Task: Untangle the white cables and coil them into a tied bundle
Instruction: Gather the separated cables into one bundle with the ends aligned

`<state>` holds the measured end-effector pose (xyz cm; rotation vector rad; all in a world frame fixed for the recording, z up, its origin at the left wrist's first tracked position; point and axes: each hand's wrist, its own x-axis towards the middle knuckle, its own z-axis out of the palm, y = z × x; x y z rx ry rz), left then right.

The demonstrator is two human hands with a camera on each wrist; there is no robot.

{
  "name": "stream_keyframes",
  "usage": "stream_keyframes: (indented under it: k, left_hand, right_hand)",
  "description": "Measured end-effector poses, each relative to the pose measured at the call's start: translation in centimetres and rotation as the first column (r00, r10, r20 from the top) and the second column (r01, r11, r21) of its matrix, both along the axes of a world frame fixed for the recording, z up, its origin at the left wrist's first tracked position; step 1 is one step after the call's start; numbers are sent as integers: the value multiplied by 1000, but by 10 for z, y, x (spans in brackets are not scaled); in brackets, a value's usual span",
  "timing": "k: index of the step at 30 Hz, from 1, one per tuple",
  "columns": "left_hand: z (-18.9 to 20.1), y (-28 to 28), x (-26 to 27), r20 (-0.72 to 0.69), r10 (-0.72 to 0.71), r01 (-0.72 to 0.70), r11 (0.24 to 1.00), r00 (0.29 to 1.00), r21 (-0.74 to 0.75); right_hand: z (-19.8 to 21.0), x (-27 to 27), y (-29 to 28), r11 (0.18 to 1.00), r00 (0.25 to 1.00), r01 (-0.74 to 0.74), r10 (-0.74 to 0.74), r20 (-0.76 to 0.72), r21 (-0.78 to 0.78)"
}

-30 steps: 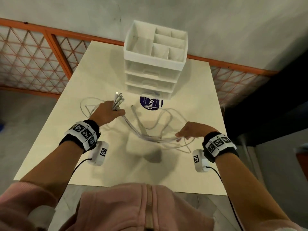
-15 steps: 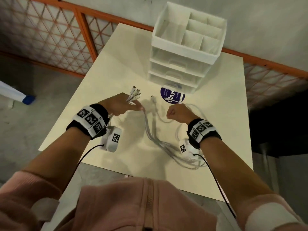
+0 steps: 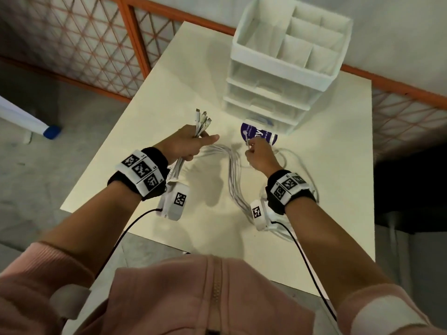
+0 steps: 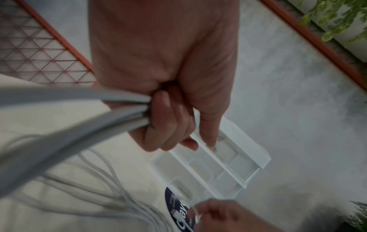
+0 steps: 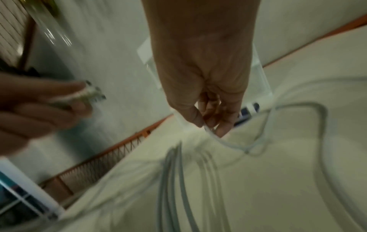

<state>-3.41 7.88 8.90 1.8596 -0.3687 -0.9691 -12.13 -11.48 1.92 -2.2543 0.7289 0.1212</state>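
Left hand (image 3: 191, 145) fists the white cables (image 3: 232, 175) below their plugs, right hand (image 3: 260, 157) pinches one cable end, slack looped on desk (image 3: 169, 97) before drawer organizer (image 3: 283, 68) and purple lid (image 3: 260, 136).

Cream table (image 3: 154, 146), white cables (image 3: 233, 175), drawer organizer (image 3: 278, 93)

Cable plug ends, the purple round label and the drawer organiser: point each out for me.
cable plug ends (image 3: 203, 118), head view, on the connector tips.
purple round label (image 3: 260, 135), head view, on its printed face.
drawer organiser (image 3: 271, 90), head view, on its front wall.
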Motion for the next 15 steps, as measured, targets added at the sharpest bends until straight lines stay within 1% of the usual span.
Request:
stream_keyframes:
  k: [1, 2, 3, 5, 7, 10, 12, 15]
  left_hand:
    - [2, -5, -2, -8, 4, -4, 999, 1000, -42]
    - [3, -10, -3, -14, 10, -11, 996, 1000, -86]
    - [6, -16, -6, -19, 18, -20, 991, 1000, -133]
    - [12, -29, -12, -49, 67, -76, 975, 997, -211]
    - [18, -43, -17, -67, 121, -135, 957, 990, -259]
    - [25, -60, -25, -50, 126, -136, 932, 991, -336]
    - [27, -68, -28, -25, 130, -130, 923, 991, -363]
    - [28, -73, -33, -19, 113, -111, 920, 993, -376]
  right_hand:
    - [15, 0, -2, 997, 997, 23, -28, 68, 76]
    - [30, 0, -1, 987, 991, 10, -31, 128, 159]
    - [46, -1, 0, 972, 982, -21, -24, 185, 235]
    - [77, -5, 5, 941, 962, -101, 10, 273, 324]
    - [101, -11, 10, 927, 949, -166, 57, 311, 336]
    - [118, -18, 17, 928, 944, -213, 114, 311, 306]
    - [121, -22, 17, 940, 947, -193, 104, 303, 282]
    - [123, -29, 10, 944, 950, -147, 52, 309, 294]
